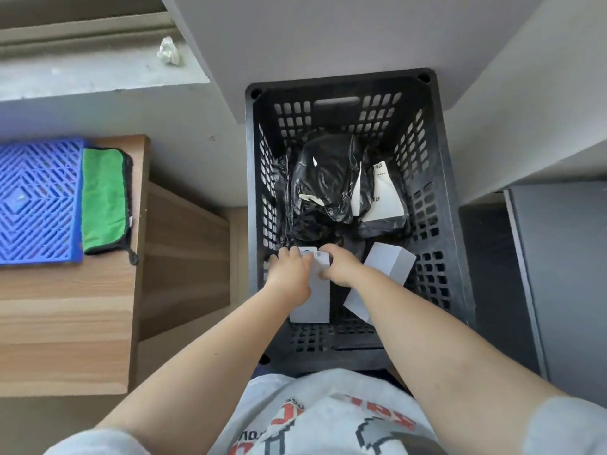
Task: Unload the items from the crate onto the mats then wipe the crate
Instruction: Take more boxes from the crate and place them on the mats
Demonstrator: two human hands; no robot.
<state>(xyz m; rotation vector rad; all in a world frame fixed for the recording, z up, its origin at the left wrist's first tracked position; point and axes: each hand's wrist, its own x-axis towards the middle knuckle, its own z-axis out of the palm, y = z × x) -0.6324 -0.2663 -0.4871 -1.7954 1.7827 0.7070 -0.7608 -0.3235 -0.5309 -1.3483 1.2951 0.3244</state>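
A: What's nearest?

B: A pale grey T-shirt with red and black print (328,421), then two bare forearms reaching down into a black perforated plastic crate (437,178) that stands on the floor straight ahead.

A: And the hands?

B: Both meet on an upright white rectangular cardboard box (312,300) at the near end of the crate. The left hand (290,274) wraps its fingers over the box's top left edge; the right hand (340,266) curls around the top right corner, thumb side toward the box. Both grip it.

A: What does that box look like?

B: Plain, matte, tall and narrow, with a hang tab at its top between the two hands. Its lower end sits against the crate's slotted bottom.

A: Anything beside it?

B: A second white cardboard box (381,277), same kind, lying tilted just to the right, partly under the right forearm.

A: Further in?

B: Crumpled glossy black plastic bags (322,188) fill the middle, and a white printed paper label (384,198) lies on one at the right. The far wall has grid holes and a handle slot.

A: Off to the left?

B: A light wooden bench (65,307) carrying a blue lattice plastic mat (36,198), with a green microfibre cloth edged in black (105,198) touching the mat's right edge. Farther still, a crumpled white scrap (169,50) lies on a grey concrete ledge (82,77).
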